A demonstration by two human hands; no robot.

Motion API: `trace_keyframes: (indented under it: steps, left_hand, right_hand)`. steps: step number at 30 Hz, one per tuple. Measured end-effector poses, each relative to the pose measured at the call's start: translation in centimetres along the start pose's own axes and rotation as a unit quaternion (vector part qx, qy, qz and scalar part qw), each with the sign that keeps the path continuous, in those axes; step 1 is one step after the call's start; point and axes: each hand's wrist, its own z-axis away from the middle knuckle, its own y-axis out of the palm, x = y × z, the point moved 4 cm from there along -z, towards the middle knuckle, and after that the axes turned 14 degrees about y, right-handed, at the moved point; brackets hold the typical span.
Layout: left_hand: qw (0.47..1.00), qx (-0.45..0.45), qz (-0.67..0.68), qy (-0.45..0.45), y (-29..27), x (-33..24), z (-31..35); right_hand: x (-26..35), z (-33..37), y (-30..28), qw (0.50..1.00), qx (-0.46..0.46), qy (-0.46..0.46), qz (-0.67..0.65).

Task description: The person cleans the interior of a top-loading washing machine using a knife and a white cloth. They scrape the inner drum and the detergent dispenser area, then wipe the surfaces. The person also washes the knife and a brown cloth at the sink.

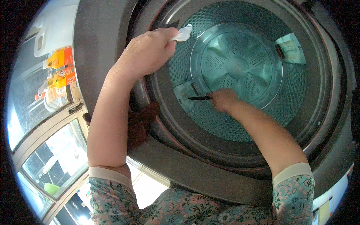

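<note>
My left hand is closed in a pinch on a crumpled white tissue, over the left rim of a washing machine's opening. Down in the metal drum, which looks teal in the light, my right hand is wrapped round a thin dark tool. The tool's tip points left, by a pale panel with a dark slot on the drum wall. Whether the tip touches the panel I cannot tell. Behind my right hand lies the round ribbed drum bottom, full of small holes.
A wide grey machine rim surrounds the opening. Across the drum, a second pale panel sits on the wall. Outside the machine at left stand orange-and-yellow bottles, a white container and a framed glass pane.
</note>
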Motion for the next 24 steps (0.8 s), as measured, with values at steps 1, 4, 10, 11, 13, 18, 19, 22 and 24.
trace_keyframes:
  steps: [1,4,10,11,13,18,19,22,24]
  left_hand:
    - [1.000,0.000,0.000,-0.002,0.0,0.1,0.0]
    - [1.000,0.019,0.007,-0.015,-0.1,0.1,-0.1]
    - [1.000,0.010,0.016,0.001,-0.1,0.0,0.1]
    - [1.000,0.006,0.023,0.006,-0.1,0.0,0.2]
    - [0.999,0.027,0.016,-0.010,-0.2,0.0,0.1]
    - [1.000,0.012,0.013,-0.006,0.0,0.1,0.1]
    - [1.000,0.009,0.012,-0.004,0.0,0.1,0.1]
    - [1.000,0.008,0.013,0.004,0.0,0.1,0.2]
    - [1.000,0.008,0.016,0.007,0.0,0.1,0.2]
  right_hand:
    - [0.1,0.2,-0.4,1.000,0.002,-0.001,0.012]
    - [0.2,0.3,-0.3,1.000,0.010,0.002,0.013]
    - [0.0,0.0,0.0,1.000,-0.004,0.016,-0.013]
    - [0.1,0.4,-1.1,1.000,-0.003,0.024,-0.003]
    - [0.1,0.4,-1.7,0.999,-0.006,0.029,-0.013]
    - [0.1,0.0,-0.5,0.997,-0.059,0.016,-0.053]
    - [0.2,0.1,-0.5,0.997,-0.060,0.012,-0.047]
    - [0.3,0.4,-0.7,0.997,-0.066,0.001,-0.034]
    - [0.2,0.6,-0.8,0.997,-0.072,-0.008,-0.034]
